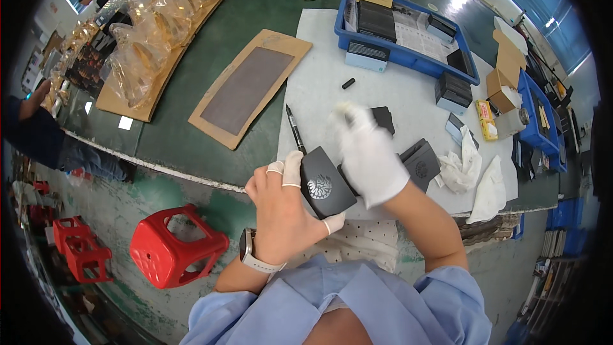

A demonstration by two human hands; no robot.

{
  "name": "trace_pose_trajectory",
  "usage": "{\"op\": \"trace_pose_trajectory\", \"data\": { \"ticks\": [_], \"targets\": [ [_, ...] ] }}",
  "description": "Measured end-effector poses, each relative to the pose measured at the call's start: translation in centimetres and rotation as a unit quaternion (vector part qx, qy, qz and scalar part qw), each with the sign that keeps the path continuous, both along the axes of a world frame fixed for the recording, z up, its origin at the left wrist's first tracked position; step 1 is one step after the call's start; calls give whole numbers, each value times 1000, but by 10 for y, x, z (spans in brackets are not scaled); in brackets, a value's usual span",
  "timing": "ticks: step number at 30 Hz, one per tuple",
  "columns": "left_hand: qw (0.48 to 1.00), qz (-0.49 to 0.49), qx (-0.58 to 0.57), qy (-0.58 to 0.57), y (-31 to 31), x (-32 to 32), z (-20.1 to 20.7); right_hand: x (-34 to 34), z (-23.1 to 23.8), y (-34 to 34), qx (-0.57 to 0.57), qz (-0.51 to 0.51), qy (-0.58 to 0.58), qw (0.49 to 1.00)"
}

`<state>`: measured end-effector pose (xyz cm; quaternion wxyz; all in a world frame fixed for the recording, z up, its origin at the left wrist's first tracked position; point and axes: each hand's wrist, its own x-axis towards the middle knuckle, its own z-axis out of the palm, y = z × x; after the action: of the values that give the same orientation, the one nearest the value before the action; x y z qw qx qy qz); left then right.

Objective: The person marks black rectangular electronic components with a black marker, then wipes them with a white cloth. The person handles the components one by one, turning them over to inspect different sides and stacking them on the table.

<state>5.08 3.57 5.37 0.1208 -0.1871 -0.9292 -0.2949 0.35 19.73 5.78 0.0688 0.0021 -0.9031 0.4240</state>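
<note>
Left hand [281, 201]: curled about the black case [328, 182], with the thumb at the lower edge and fingers along the left side, an edge grip that leaves the broad face uncovered.
Finger covers: pale sleeves on the thumb and some fingers of the left hand, probably worn to keep skin marks off the dark surface.
Right hand [371, 156]: white-gloved, just beside the case and above the sheet; motion blur hides the fingertips, so whether they are spread, closed or holding something cannot be told.
Position of case: raised in front of the person's body at the near edge of the table, tilted so that its face meets the overhead view.
Appearance of case: flat, rectangular, matt black, with softly rounded corners; a round silver emblem with radiating strokes stands out on the face.
White sheet [313, 76]: spread over the green tabletop, presumably as a clean, soft ground for the pieces.
Dark cases [419, 164]: grouped to the right of the gloved hand, within easy reach; one bears a faint round mark.
Pen [294, 129]: black, lying at the sheet's left margin, near the left hand.
White cloths [465, 169]: crumpled at the right, apparently kept handy.
Blue tray [415, 62]: at the far side, holding boxes and papers together.
</note>
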Motion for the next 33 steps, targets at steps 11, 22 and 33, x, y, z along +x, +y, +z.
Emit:
{"op": "trace_pose_trajectory", "data": {
  "ticks": [11, 22, 33],
  "targets": [
    [999, 30, 0, 11, -3, -3, -1, 1, -12, 13, -11, -31, 37, 999],
    [999, -25, 14, -37, 1, 0, 5, 19, 11, 27, -272, 33, -147, 950],
    [996, -20, 74, 43, 0, -4, -9, 15, 35, 29, -310, 59, -197, 928]
  ]
}}
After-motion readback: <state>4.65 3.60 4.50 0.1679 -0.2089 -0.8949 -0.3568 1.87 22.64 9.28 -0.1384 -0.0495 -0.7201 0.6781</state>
